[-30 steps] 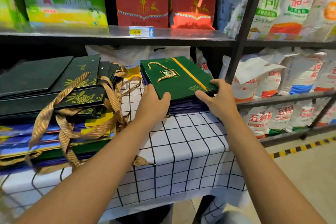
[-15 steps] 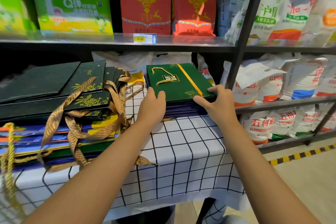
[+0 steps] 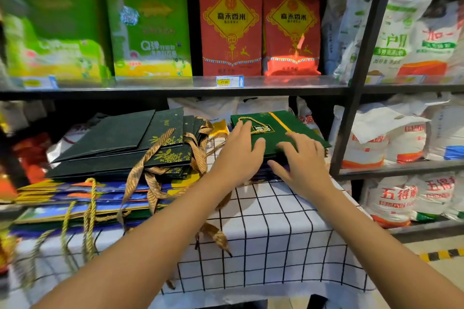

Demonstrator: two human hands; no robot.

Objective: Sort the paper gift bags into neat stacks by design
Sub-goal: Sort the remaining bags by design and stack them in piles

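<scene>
Green gift bag (image 3: 281, 130) at one o'clock, pressed under flat, spread left hand (image 3: 241, 155) and right hand (image 3: 301, 160), looks light, stiff, slippery; best gripped by edges.

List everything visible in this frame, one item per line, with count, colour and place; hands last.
green gift bag: one, green with a yellow stripe and gold cord, top of the right-hand stack under both hands.
dark gift bags: several, dark green with gold leaves and brown ribbon handles, left pile, fanned.
blue gift bags: several, blue, orange and yellow, under the dark ones.
tablecloth: one, white with black grid, over the table.
red rice bags: two, red, upper shelf.
green rice bags: two, green and yellow, upper shelf left.
white sacks: many, white, right-hand shelves.
price tag: one, shelf edge.
left hand: flat on the green bag.
right hand: flat on it too.
</scene>
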